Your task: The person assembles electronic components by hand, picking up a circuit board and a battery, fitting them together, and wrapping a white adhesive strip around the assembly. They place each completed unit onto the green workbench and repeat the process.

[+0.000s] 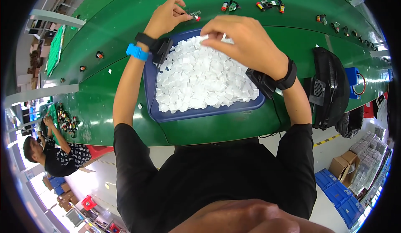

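A person in a black short-sleeved top works with both bare hands over a green bench (pixel 192 137). The left hand (pixel 163 19) reaches past the far left corner of a blue tray (pixel 200 116), its thumb and forefinger nearly together on a small electronic part (pixel 195 14) with a red end, which sits right at the fingertips. The right hand (pixel 241 34) hovers to the right of the left fingers, above the tray's far edge, its fingers curled and the thumb drawn close beneath; whether a slip is caught between them cannot be told.

Directly below the right fingers, and nearer the body, a heap of white slips (pixel 200 76) fills the tray. Beyond the right fingers lie two groups of similar parts, one close (pixel 230 6) and one farther right (pixel 271 5); more parts (pixel 321 19) run in a row well to their right. A black bag (pixel 332 82) and a blue box (pixel 353 82) stand well right of the right fingers, closer to the body. Far left of the left fingers, and nearer the body, a co-worker (pixel 62 157) reaches toward a pile of parts (pixel 66 121).
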Demonstrator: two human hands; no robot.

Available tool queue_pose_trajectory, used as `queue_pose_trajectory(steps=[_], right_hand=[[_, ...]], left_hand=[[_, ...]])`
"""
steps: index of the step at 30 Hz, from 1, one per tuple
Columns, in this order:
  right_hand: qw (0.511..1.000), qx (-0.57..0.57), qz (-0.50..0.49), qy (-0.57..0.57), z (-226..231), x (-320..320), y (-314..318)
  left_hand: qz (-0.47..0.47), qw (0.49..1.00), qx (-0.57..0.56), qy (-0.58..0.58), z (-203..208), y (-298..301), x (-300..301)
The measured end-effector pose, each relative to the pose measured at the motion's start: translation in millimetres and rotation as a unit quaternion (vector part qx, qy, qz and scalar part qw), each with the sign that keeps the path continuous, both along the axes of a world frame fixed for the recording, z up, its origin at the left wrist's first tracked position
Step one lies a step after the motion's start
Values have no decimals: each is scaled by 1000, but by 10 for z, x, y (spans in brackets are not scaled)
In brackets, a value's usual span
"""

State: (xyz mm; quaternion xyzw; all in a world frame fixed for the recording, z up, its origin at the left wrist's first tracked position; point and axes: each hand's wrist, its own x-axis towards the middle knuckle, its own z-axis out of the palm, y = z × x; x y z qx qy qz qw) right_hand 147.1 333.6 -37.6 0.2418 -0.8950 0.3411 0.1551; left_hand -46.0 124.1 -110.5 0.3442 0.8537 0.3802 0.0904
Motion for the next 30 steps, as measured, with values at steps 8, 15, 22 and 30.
queue_pose_trajectory(steps=[8,15,22,30], right_hand=[[988,21,-79,131,-238,-136,-148],[992,71,-32,97,-261,-128,-201],[992,71,-9,107,-298,-138,-220],[976,135,-33,170,-237,-125,-169]], left_hand=[[-14,992,94,82,451,-204,1031],[-10,990,141,3,479,-272,1221],[-44,975,211,-60,506,-368,1217],[-28,973,94,208,625,-382,1251]])
